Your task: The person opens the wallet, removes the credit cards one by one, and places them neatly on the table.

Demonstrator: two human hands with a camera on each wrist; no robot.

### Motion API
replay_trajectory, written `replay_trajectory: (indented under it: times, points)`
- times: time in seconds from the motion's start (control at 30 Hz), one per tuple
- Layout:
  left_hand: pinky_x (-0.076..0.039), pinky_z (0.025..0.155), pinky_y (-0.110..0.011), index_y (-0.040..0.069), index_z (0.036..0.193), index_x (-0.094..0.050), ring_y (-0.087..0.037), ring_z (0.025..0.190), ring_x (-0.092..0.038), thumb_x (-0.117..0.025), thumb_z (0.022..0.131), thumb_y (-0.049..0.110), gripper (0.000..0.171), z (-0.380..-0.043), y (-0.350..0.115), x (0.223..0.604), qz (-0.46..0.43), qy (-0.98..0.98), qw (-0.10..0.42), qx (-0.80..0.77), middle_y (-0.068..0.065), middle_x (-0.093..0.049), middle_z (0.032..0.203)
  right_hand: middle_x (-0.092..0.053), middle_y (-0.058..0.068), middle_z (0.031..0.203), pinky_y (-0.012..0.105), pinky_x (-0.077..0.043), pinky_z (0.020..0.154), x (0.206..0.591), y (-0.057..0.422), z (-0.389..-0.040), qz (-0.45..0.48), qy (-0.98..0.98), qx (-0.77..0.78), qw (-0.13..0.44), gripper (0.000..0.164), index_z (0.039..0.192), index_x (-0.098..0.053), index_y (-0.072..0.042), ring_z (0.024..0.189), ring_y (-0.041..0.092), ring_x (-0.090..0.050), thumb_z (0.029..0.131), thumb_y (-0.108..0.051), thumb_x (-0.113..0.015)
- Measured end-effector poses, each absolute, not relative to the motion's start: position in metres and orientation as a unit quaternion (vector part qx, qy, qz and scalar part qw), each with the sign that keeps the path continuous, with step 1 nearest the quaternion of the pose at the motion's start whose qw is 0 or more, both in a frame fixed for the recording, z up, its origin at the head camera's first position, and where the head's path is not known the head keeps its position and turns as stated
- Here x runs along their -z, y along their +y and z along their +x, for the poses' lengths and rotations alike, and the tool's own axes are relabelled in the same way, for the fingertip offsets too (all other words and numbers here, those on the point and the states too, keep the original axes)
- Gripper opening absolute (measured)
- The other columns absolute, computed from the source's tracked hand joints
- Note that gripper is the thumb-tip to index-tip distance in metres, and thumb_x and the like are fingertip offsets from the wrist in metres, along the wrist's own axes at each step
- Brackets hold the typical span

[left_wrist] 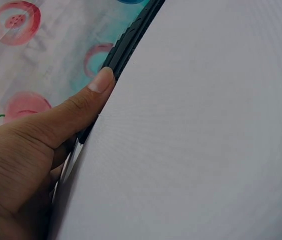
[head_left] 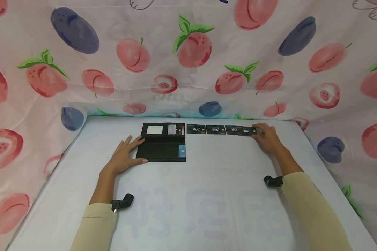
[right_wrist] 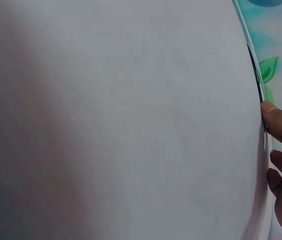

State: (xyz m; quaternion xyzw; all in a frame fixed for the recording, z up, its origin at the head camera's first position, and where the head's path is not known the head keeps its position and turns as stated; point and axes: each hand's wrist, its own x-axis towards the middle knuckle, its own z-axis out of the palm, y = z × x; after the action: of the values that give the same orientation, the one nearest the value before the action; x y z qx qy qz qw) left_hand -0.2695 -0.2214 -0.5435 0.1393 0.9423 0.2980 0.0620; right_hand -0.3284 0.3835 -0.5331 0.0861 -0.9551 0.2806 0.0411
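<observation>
An unfolded black wallet (head_left: 161,150) lies on the white table. It holds a white card or paper insert (head_left: 154,129) and a blue card (head_left: 182,151). My left hand (head_left: 123,157) rests at the wallet's left side, fingers spread over the edge and thumb at the lower corner; its thumb also shows against the wallet edge in the left wrist view. Several black cards lettered "Vip" (head_left: 215,129) run in a row to the right of the wallet. At the row's right end my right hand (head_left: 268,137) pinches the last black card (head_left: 246,131), which overlaps its neighbour.
The white table (head_left: 188,202) stretches toward me, with faint marks showing through its surface. A fruit-patterned curtain (head_left: 163,52) closes off the back and both sides. Black wrist cameras (head_left: 123,201) sit at both cuffs.
</observation>
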Motion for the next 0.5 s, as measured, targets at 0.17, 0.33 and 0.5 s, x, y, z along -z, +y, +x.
replay_trajectory:
  times: [0.17,0.33,0.5]
  points:
    - [0.001,0.129,-0.057,0.014,0.162,-0.043,-0.039,0.160,-0.004,-0.086,0.085,0.049,0.096,-0.269,-0.221,0.543,0.145,0.942,0.060,-0.298,-0.012,-0.026,0.172,-0.047,0.032,0.151,0.057,-0.041,0.096,0.536,0.395,-0.332,0.081,-0.956,-0.278,0.045,0.047,0.147,-0.053,0.006,0.120,0.047,-0.043,0.104,-0.007,-0.067]
    - [0.001,0.129,-0.055,0.013,0.162,-0.042,-0.039,0.160,-0.004,-0.086,0.085,0.049,0.096,-0.269,-0.221,0.543,0.151,0.940,0.058,-0.299,-0.012,-0.026,0.172,-0.046,0.032,0.152,0.059,-0.040,0.096,0.535,0.404,-0.334,0.068,-0.958,-0.274,0.044,0.046,0.146,-0.054,0.004,0.119,0.049,-0.046,0.103,-0.007,-0.067]
    - [0.001,0.129,-0.055,0.013,0.162,-0.043,-0.039,0.160,-0.004,-0.086,0.085,0.049,0.095,-0.270,-0.222,0.544,0.154,0.940,0.056,-0.300,-0.012,-0.027,0.172,-0.047,0.033,0.151,0.059,-0.038,0.093,0.532,0.408,-0.331,0.069,-0.960,-0.268,0.052,0.045,0.144,-0.055,0.005,0.115,0.050,-0.048,0.103,-0.007,-0.067]
